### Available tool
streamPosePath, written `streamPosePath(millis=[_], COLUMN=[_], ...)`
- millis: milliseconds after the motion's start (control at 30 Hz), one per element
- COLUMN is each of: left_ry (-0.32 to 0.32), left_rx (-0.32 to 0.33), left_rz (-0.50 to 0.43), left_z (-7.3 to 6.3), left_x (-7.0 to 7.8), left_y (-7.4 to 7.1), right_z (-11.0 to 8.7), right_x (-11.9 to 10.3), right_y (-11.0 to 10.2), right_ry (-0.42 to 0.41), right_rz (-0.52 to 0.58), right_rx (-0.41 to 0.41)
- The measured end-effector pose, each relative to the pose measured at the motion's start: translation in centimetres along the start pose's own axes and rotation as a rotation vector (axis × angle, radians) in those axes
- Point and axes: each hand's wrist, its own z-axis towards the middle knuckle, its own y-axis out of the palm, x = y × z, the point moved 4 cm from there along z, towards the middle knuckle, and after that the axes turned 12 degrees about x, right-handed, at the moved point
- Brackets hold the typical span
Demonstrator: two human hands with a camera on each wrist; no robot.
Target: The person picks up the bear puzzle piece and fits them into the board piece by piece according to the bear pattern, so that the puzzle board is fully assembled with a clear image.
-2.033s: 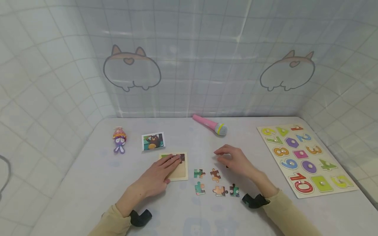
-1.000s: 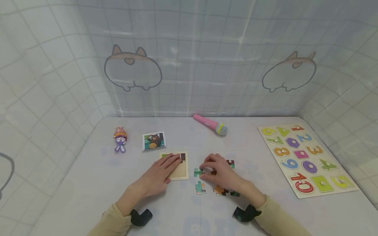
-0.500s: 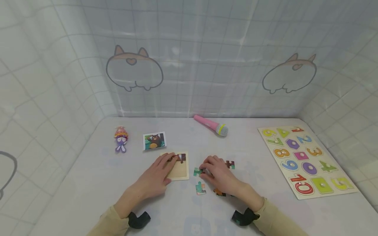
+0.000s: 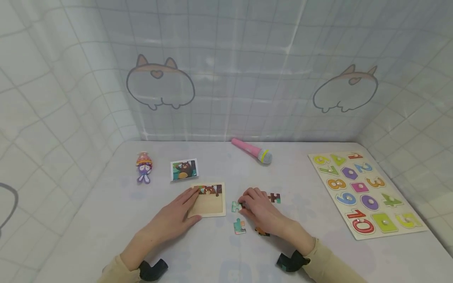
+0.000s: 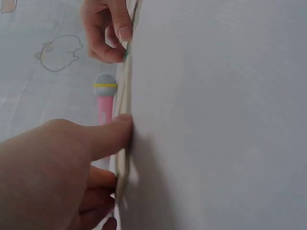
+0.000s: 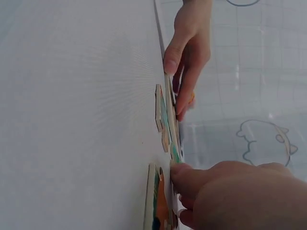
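Observation:
In the head view, my left hand (image 4: 175, 216) holds the left side of a shallow wooden puzzle tray (image 4: 209, 206), thumb at its near corner and fingertips by the far one. Joined pieces showing a bear's head (image 4: 209, 190) fill the tray's far row; bare wood shows below. To the right of the tray, my right hand (image 4: 261, 210) pinches the edge of a green puzzle piece (image 4: 236, 206) low at the table. The right wrist view shows my right thumb (image 6: 184, 175) against this green piece. A teal piece (image 4: 239, 226) lies nearer me.
A brown piece (image 4: 274, 197) and an orange-brown piece (image 4: 262, 232) lie around my right hand, which hides others. Behind are a bear picture card (image 4: 184, 169), a purple doll (image 4: 144, 169) and a pink toy microphone (image 4: 249, 149). A number-and-shape board (image 4: 366, 196) lies at right.
My right hand has moved left and nearer me, down to the green piece. My left fingers have slid left off the bear pieces to the tray's left side, uncovering the far row.

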Motion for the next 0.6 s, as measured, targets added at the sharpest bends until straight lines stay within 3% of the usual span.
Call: streamPosePath(millis=[300,600], left_ry=[-0.009,-0.023], left_rx=[-0.018,-0.045], left_rz=[-0.026,-0.055], left_z=[-0.2,-0.1], left_x=[-0.3,-0.6], left_y=[-0.2,-0.3], right_z=[0.5,1.9], right_x=[-0.5,-1.1], right_y=[0.2,0.3], right_ry=[-0.074,-0.083], right_rz=[-0.082,0.032], right_rx=[0.006,0.008])
